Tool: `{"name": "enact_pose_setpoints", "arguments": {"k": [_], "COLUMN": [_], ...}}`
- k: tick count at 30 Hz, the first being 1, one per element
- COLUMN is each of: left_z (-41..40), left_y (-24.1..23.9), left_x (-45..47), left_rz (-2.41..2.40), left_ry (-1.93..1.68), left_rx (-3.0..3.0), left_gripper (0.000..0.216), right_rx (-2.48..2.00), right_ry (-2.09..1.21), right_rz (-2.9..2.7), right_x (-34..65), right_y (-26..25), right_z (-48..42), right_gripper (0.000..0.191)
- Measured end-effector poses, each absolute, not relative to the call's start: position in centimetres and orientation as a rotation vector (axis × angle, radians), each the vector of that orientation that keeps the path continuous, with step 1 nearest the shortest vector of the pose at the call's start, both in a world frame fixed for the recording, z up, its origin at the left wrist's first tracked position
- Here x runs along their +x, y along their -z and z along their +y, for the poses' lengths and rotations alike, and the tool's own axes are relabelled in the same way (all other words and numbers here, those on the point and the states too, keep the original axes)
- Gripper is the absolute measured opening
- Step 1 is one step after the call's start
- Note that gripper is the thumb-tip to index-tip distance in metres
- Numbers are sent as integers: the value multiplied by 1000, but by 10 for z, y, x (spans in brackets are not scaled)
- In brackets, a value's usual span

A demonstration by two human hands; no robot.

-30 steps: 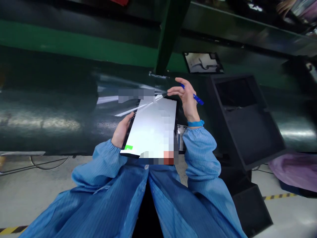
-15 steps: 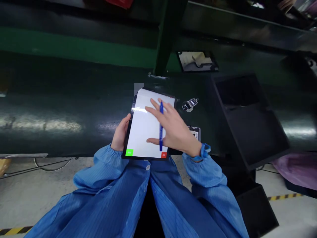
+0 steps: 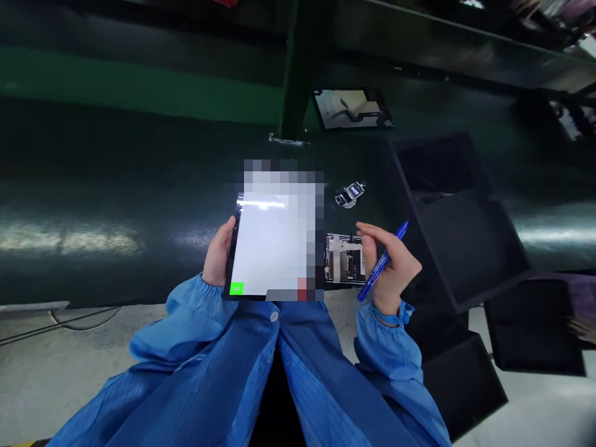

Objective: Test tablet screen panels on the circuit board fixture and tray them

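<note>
The left hand (image 3: pixel 218 256) wraps round the left edge of one tablet (image 3: pixel 274 242), which it holds over the front of the counter (most of the screen is pixelated, apart from one green button (image 3: pixel 236 288)). The right hand (image 3: pixel 387 266) pinches one blue marker (image 3: pixel 380 272) between thumb and curled fingers, just beside one circuit board (image 3: pixel 343 261). That board and one small metal part (image 3: pixel 349 194) lie on the glossy dark green counter (image 3: pixel 116 242). Three black trays (image 3: pixel 447 217) stand to the right, above a pale floor (image 3: pixel 60 379). Another person's fingers (image 3: pixel 582 329) show at the far right edge.
</note>
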State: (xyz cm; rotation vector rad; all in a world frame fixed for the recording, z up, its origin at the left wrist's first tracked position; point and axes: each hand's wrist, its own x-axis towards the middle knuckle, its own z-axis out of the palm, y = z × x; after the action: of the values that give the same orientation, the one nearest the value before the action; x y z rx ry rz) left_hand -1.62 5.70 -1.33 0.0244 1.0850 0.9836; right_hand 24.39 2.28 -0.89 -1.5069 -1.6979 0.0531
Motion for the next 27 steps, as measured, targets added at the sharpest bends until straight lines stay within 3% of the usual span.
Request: {"name": "enact_pose_setpoints", "arguments": {"k": [9,27], "left_z": [56,55], "left_y": [24,31], "left_x": [-28,-32], "left_rz": [1149,1103], "left_ry": [-952,-968], "left_rx": [-75,-46], "left_gripper": [53,50], "right_rx": [-1755,-1713], "right_ry": [-147,-91], "right_rz": [-1719,-1826], "right_x": [300,300], "right_y": [75,78], "right_z": [16,21], "right_gripper": [20,19]}}
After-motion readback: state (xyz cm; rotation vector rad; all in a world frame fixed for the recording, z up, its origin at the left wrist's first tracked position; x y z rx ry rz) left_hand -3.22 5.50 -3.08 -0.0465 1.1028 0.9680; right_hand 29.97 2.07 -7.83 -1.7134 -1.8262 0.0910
